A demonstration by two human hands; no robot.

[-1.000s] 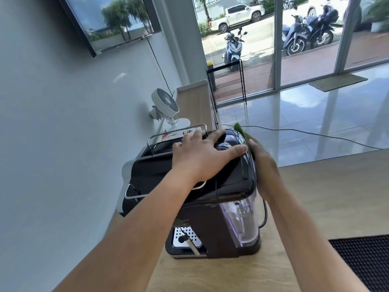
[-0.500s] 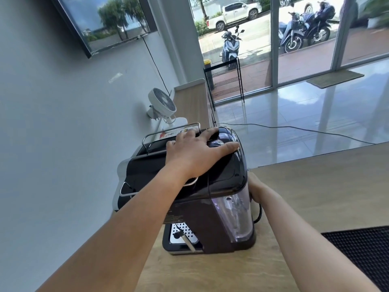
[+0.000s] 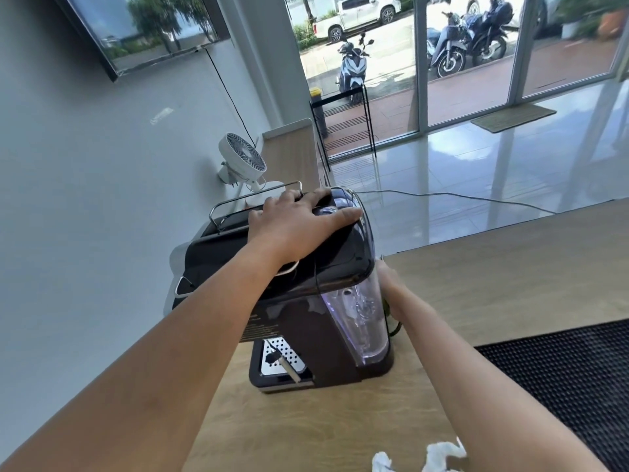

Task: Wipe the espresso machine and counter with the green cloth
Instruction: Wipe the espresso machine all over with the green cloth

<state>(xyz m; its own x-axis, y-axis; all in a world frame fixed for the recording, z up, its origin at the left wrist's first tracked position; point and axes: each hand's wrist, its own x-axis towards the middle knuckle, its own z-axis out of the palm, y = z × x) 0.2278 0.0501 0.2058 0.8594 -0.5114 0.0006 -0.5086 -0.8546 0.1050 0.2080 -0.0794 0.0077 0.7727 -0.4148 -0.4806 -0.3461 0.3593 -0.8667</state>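
The black espresso machine (image 3: 306, 338) stands on the wooden counter (image 3: 476, 277), its clear water tank (image 3: 364, 321) facing me. My left hand (image 3: 299, 223) lies flat on the machine's top, fingers spread. My right hand (image 3: 394, 291) is pressed against the machine's far right side, low down behind the tank. Only a sliver of the green cloth (image 3: 386, 306) shows under that hand; the rest is hidden by the hand and the tank.
A black rubber mat (image 3: 561, 376) lies on the counter at the right. A crumpled white tissue (image 3: 425, 458) sits near the front edge. A white fan (image 3: 241, 158) stands behind the machine by the wall. The counter's far edge drops to a tiled floor.
My right hand with the cloth has slid down from the machine's top right edge to low on its right side. My left hand stayed on top.
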